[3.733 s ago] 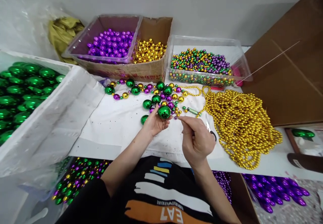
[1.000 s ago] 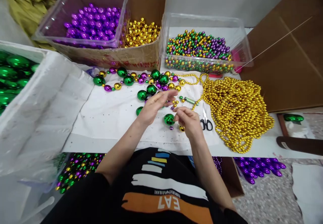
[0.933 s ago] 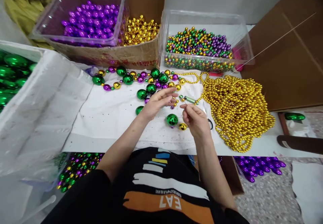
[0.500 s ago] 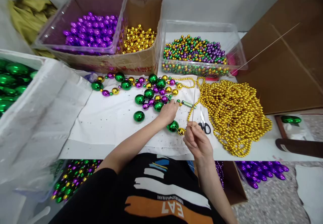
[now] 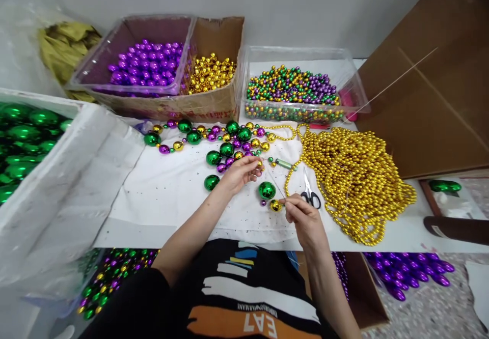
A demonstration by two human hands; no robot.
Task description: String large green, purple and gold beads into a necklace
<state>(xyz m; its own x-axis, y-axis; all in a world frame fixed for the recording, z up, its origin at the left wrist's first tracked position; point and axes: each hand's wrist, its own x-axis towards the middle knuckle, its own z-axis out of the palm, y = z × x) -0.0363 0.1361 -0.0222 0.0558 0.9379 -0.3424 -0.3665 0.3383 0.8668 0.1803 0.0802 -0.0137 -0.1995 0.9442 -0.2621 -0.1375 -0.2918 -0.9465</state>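
My left hand (image 5: 243, 172) is raised over the white cloth, pinching a small gold bead (image 5: 260, 165) at the fingertips. Between thumb and fingers, my right hand (image 5: 303, 214) grips a thin needle (image 5: 278, 188) that slants up and left toward it. Just left of the right fingers are a large green bead (image 5: 267, 190), a gold bead (image 5: 275, 205) and a small purple bead (image 5: 263, 203); whether a thread joins them I cannot tell. A lone green bead (image 5: 211, 182) rests left of my left wrist. Black-handled scissors (image 5: 310, 194) lie beyond my right hand.
Strung multicoloured beads (image 5: 194, 136) cross the cloth (image 5: 160, 196). A gold bead-chain heap (image 5: 355, 176) lies right, near a green lighter (image 5: 286, 164). Behind stand a purple-bead tub (image 5: 132, 88), a cardboard box (image 5: 217, 100) and a mixed-bead tub (image 5: 305, 54). Green beads (image 5: 23, 135) fill a left container.
My left hand has drawn back from the strung beads and turned, now with a small gold bead. The needle in my right hand has tipped from upright to leaning left.
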